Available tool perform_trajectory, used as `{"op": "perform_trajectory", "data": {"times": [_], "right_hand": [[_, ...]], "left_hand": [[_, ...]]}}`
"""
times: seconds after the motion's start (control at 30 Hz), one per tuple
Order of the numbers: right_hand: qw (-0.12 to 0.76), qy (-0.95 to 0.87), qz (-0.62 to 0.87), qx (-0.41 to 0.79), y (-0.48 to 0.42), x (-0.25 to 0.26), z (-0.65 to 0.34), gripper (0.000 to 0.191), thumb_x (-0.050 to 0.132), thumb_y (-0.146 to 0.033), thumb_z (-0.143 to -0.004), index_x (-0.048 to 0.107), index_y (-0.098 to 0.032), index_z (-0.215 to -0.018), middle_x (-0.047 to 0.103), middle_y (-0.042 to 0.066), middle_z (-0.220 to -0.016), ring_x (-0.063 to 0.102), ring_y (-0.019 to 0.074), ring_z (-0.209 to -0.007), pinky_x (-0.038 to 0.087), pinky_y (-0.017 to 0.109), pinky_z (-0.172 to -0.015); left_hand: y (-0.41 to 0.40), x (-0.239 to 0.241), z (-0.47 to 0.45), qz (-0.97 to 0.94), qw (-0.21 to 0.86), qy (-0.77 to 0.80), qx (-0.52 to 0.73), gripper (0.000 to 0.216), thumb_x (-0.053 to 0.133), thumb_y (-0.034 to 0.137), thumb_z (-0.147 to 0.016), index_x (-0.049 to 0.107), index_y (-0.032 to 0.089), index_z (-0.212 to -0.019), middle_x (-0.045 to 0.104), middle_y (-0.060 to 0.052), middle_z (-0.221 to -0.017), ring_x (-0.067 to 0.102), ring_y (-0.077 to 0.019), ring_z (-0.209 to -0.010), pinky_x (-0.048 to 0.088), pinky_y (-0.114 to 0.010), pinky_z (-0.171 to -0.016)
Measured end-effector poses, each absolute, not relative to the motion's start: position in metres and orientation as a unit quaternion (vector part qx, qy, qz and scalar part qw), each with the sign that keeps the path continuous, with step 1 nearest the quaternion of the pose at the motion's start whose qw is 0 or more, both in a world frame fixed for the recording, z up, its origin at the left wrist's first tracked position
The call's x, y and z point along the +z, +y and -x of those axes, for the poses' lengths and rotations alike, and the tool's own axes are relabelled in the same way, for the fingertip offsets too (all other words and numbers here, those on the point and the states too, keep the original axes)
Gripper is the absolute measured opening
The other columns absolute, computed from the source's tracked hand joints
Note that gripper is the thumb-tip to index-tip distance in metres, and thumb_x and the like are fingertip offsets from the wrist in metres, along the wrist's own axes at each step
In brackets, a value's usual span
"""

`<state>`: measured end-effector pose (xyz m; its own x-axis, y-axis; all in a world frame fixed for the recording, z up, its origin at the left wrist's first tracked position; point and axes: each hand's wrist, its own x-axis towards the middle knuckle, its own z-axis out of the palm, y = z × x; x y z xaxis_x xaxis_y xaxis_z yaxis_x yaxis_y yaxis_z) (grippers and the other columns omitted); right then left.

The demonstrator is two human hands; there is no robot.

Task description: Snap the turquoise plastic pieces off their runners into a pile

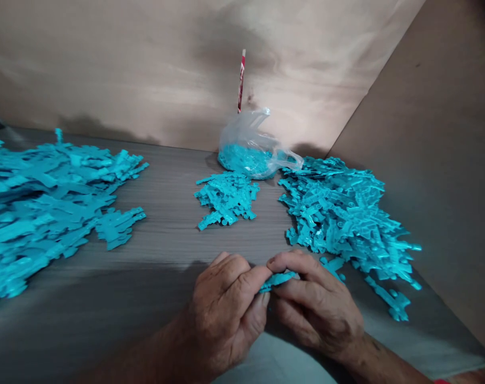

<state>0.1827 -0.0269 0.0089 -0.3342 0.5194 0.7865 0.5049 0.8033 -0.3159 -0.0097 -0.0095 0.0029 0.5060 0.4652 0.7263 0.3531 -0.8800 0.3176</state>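
A small turquoise plastic piece is pinched between my two hands near the front of the table. My left hand is closed on its left end, thumb and forefinger together. On its right side my right hand grips it, the fingers curled. The fingers cover much of the piece, so its full shape is hidden. Beyond the hands lies a small heap of turquoise pieces. A larger pile of them spreads just past my right hand.
A wide pile of flat turquoise pieces covers the table's left side. At the back stands a clear plastic bag with turquoise pieces inside, a red and white stick rising behind it. Board walls close off the back and right.
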Motion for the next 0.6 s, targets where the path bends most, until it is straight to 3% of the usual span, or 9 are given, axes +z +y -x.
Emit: {"op": "perform_trajectory", "data": {"times": [0.4, 0.6], "right_hand": [[0.506, -0.795, 0.333, 0.04, -0.024, 0.004, -0.178, 0.012, 0.061, -0.005, -0.084, 0.066, -0.014, -0.088, 0.069, 0.013, -0.097, 0.069, 0.0165, -0.088, 0.057, 0.026, -0.079], [0.518, -0.769, 0.372, 0.038, -0.018, -0.002, -0.172, 0.016, 0.062, -0.003, -0.08, 0.066, -0.017, -0.086, 0.071, 0.008, -0.088, 0.069, 0.0154, -0.083, 0.057, 0.024, -0.076]], "left_hand": [[-0.005, 0.001, 0.005, -0.854, 0.036, 0.278, 0.438, 0.021, 0.053, 0.009, -0.09, 0.058, 0.013, -0.11, 0.066, -0.004, -0.082, 0.063, -0.0151, -0.075, 0.053, -0.026, -0.07], [0.001, -0.002, 0.004, -0.827, 0.175, 0.369, 0.386, 0.016, 0.054, 0.019, -0.09, 0.066, 0.019, -0.102, 0.072, -0.001, -0.082, 0.069, -0.0149, -0.073, 0.052, -0.022, -0.065]]}}
